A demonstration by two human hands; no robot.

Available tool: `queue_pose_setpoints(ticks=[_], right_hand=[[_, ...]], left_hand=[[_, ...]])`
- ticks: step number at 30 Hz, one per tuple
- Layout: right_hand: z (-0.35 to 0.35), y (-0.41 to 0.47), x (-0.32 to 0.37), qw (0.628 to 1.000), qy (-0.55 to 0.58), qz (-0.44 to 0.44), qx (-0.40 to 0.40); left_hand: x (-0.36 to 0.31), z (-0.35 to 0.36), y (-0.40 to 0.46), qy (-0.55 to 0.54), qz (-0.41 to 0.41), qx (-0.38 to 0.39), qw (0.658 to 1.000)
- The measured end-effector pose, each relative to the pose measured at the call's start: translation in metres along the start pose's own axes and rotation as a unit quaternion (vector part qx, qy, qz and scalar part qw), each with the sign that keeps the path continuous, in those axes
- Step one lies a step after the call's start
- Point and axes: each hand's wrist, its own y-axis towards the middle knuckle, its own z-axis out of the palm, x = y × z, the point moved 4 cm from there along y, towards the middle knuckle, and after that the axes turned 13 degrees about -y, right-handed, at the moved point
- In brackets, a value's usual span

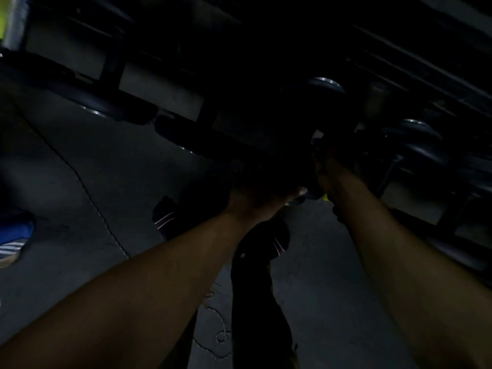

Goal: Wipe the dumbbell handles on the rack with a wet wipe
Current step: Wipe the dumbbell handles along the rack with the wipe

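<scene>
Dimly, both hands are seen reaching to a dumbbell (pixel 300 155) on the rack (pixel 159 83). The left hand (pixel 255 198) is pressed beneath its dark end; whether it grips cannot be told. The right hand (pixel 330 166) is lost in shadow, its grip unreadable.

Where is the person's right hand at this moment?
In the head view, the right hand is right of centre, reaching into the dumbbell rack beside a round dumbbell head; darkness hides its fingers.
</scene>
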Motion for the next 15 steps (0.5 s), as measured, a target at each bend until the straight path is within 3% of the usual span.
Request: queue_pose_setpoints(ticks=[6,10,15], right_hand=[[-0.011,-0.008,0.002,0.987,-0.144,-0.067,0.020],[-0.010,-0.015,-0.003,0.952,-0.271,-0.088,0.109],[-0.023,-0.026,0.009,0.907,-0.359,-0.153,0.158]], left_hand=[[0.001,0.000,-0.002,0.048,-0.015,-0.018,0.999],[-0.011,-0.003,-0.006,0.099,-0.005,-0.057,0.993],[-0.014,0.005,-0.017,0.026,-0.048,-0.127,0.990]])
